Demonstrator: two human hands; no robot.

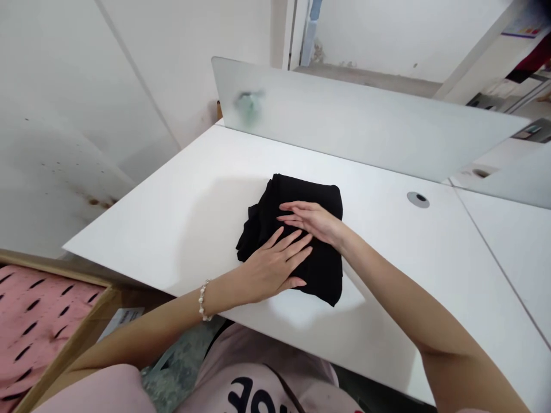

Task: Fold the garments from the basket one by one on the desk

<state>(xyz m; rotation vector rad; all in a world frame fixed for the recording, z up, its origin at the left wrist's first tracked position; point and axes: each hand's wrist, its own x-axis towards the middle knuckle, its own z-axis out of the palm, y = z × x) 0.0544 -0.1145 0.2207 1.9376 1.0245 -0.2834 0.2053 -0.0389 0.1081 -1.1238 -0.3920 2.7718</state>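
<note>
A folded black cloth [307, 189], perhaps a garment, lies on the white desk [172, 189] in front of me. Its left side shows loose, uneven layers, while the right side is a smoother fold. My left hand [275, 267], with a white beaded bracelet at the wrist, rests palm down on the near part of the cloth with its fingers spread. Just beyond it, my right hand [312, 221] is over the cloth's middle, fingers stretched out to the left. The fingertips of my left hand come close to the right palm. Neither hand grips anything.
A frosted divider panel [344, 120] stands along the desk's far edge. A round cable grommet [418, 199] sits in the desktop at the right. At lower left, a cardboard box [99, 310] stands beside pink fabric with black marks [38, 321].
</note>
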